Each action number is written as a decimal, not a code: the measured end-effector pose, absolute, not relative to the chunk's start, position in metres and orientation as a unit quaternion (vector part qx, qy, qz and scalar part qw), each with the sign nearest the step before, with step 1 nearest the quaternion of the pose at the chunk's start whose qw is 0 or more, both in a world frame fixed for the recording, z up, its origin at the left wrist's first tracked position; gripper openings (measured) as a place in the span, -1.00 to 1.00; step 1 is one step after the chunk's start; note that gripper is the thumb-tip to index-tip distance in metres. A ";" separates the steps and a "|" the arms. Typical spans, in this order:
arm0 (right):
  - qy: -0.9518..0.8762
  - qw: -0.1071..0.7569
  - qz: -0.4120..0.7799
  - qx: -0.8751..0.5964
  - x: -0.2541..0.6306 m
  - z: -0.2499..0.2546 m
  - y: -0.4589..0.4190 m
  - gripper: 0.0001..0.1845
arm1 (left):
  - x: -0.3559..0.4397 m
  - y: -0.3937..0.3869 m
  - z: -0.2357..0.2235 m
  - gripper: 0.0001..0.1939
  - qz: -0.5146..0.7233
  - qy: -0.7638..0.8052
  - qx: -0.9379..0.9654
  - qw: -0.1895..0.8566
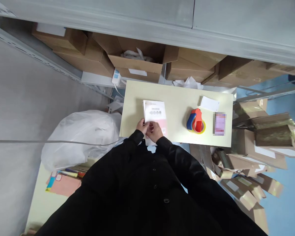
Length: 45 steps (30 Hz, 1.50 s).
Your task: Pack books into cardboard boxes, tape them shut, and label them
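Observation:
A white booklet (155, 109) with a pink lower part lies on the pale table, apparently on top of other sheets or booklets. My left hand (142, 127) and my right hand (156, 131) meet over its lower part, close to my body. The fingers of both hands are curled in, tips almost touching. Whatever they pinch is too small to make out. To the right on the same table stands a red and blue tape dispenser (196, 120) with a roll of tape. Beyond it lie a stack of white cards (209, 104) and a blurred-out purple-pink item (219, 124).
The narrow table (179, 98) fits against a metal shelf holding an open cardboard box (137, 62). A power strip (116, 77) sits at the shelf's edge. On the left is a white plastic bag (80, 134); on the right, several piled cartons (250, 147). A cable (63, 142) crosses the left side.

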State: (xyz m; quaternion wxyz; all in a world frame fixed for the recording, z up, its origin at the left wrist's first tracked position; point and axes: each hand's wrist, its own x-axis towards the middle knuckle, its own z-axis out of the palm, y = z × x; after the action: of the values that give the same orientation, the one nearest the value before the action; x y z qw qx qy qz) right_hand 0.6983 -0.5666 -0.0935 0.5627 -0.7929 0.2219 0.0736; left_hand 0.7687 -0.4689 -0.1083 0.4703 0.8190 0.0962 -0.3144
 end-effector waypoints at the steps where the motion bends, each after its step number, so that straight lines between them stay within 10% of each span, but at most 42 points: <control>1: 0.232 0.552 0.080 -0.797 0.693 -0.099 -0.567 -0.49 | 0.770 -0.462 -0.114 -0.79 -0.315 0.104 0.827 0.454; 6: 0.391 0.393 0.119 -0.823 0.659 -0.129 -0.598 -0.34 | 0.770 -0.451 -0.133 -0.58 -0.331 0.116 0.854 0.384; 14: 0.445 0.403 0.231 -0.766 0.667 -0.151 -0.600 -0.35 | 0.742 -0.450 -0.128 -0.16 -0.343 0.130 0.891 0.268; 45: 0.339 0.520 0.063 -0.782 0.774 -0.144 -0.567 -0.52 | 0.854 -0.409 -0.121 -0.24 -0.252 -0.079 0.950 0.165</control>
State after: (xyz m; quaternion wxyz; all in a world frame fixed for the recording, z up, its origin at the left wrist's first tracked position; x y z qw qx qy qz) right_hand 0.7744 -0.5668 -0.1440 0.5198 -0.7815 0.3393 0.0626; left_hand 0.8543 -0.4093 -0.1206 0.1654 0.9502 -0.0787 -0.2523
